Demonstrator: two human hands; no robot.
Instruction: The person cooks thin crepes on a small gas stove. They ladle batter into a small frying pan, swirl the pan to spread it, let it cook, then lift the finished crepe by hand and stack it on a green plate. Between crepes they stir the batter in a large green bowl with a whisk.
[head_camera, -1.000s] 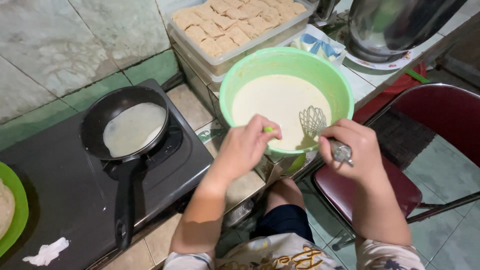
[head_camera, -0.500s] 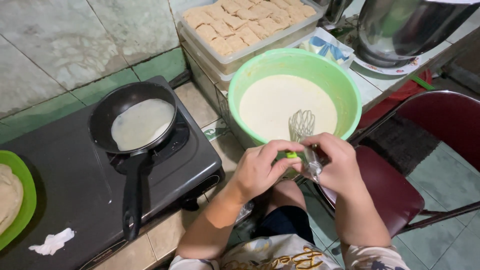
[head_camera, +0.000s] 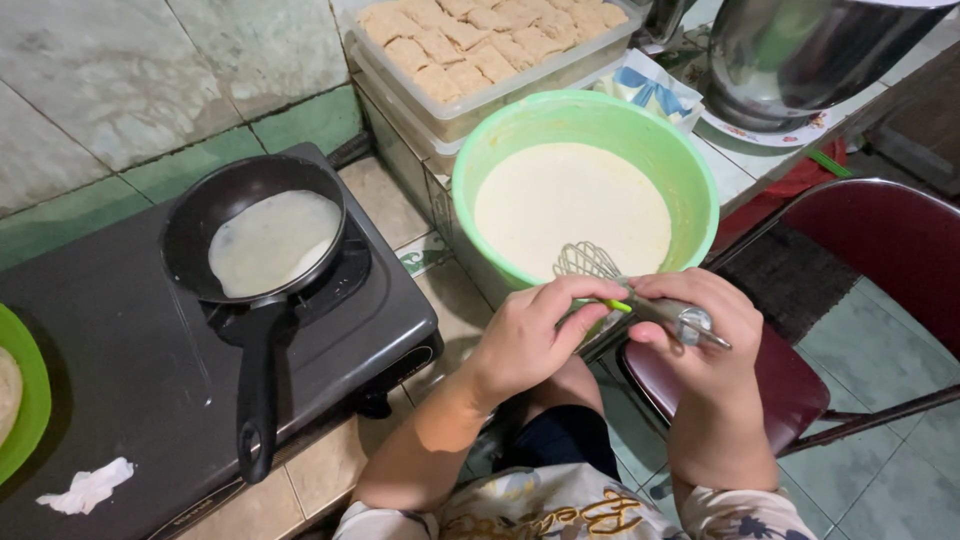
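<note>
I see the whisk (head_camera: 600, 275) leaning at the near rim of the green bowl (head_camera: 690, 180), its wire head over the pale batter (head_camera: 570, 205) and its metal handle sticking out toward me. My right hand (head_camera: 700, 330) is wrapped around that handle; my left hand (head_camera: 525, 335) pinches the rim and the whisk's neck with thumb and fingers. Behind the bowl sits a tub of folded pastries (head_camera: 480, 45), crowding its far side, and a steel pot (head_camera: 800, 50) stands to the right. Left of the bowl, a black pan (head_camera: 255, 235) with a thin crepe rests on the stove (head_camera: 120, 370). A maroon chair (head_camera: 880, 270) stands close on my right
</note>
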